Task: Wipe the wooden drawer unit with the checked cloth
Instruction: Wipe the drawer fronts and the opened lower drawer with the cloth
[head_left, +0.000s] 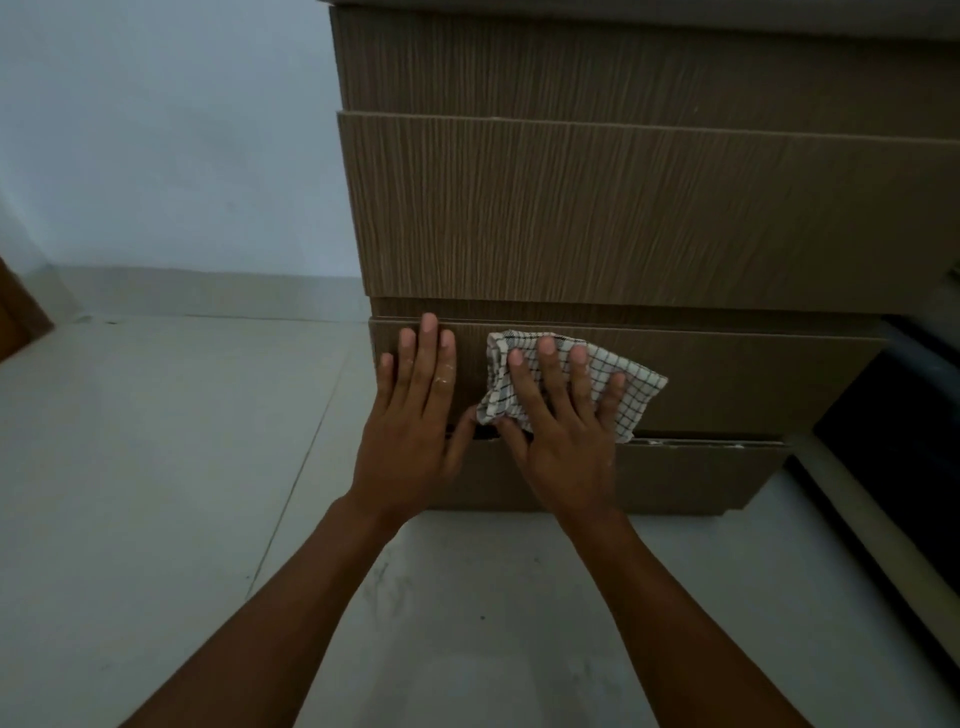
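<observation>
Your forearms enter from 6 o'clock, elbows cut off by the frame. Your left hand (415, 410) lies flat and spread, holding nothing, palm on the brown grained wooden drawer unit (623, 208) near its left edge. At 3 o'clock of it, your right hand (561, 415) presses, fingers splayed, on the crumpled white cloth with thin dark checks (631, 387), pinning it to the third drawer front. The unit's top and right side run out of view; a dark object at 3 o'clock is unreadable.
</observation>
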